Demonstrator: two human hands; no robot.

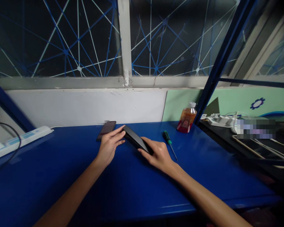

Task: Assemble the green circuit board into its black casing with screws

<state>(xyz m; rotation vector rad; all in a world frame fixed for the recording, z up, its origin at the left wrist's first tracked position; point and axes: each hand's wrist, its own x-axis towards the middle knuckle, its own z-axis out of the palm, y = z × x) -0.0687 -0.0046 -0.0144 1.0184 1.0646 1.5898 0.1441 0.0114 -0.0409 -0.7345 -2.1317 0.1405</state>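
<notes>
A black, flat, oblong case is held tilted above the blue table, between my two hands. My right hand grips its lower right end, thumb on the near side and fingers over the far side. With thumb and fingertips, my left hand takes hold of its upper left end. What the case is exactly cannot be made out. Behind my left hand a dark smartphone lies on the table. Just right of my right hand lies a screwdriver with a green and black handle, its shaft pointing toward me.
The blue table ends at a white wall under windows. At its back right stands a bottle of orange-red liquid. A white power strip with a black cable is at left. Blue frame posts rise at the sides; cables clutter a dark surface to the right.
</notes>
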